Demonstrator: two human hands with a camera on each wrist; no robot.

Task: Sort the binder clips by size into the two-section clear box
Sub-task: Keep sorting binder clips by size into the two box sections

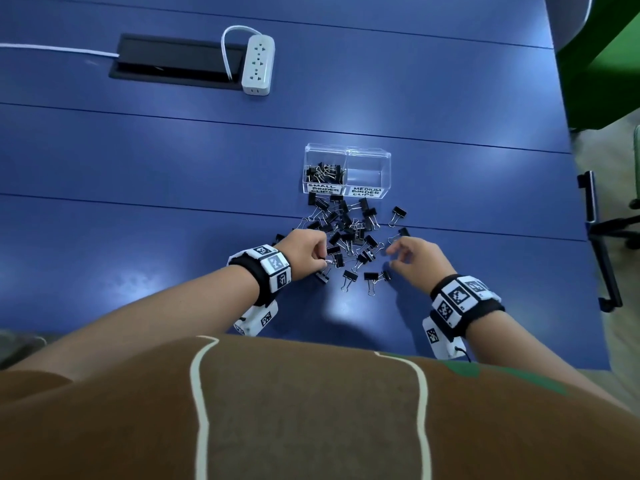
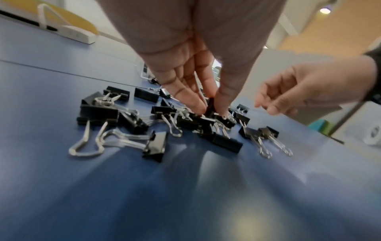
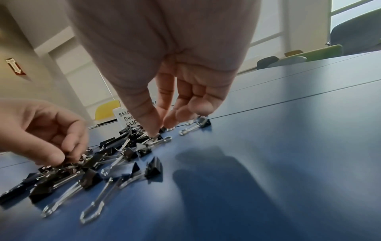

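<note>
The left hand [image 2: 198,91] pinched a clip [image 2: 210,106]; the right hand [image 1: 414,256] hung loose. Clips seemed light, stiff; the body is best to grasp.

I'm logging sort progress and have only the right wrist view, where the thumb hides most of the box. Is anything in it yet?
Observer: Yes. In the head view, the section of the clear box that is labelled small holds a heap of clips.
Operator: And the medium side?
Observer: The medium section shows no clips at all.
Operator: Is the left hand really gripping one? I only see curled fingers.
Observer: The left wrist view shows the left hand pinching a black clip between thumb and fingertips.
</note>
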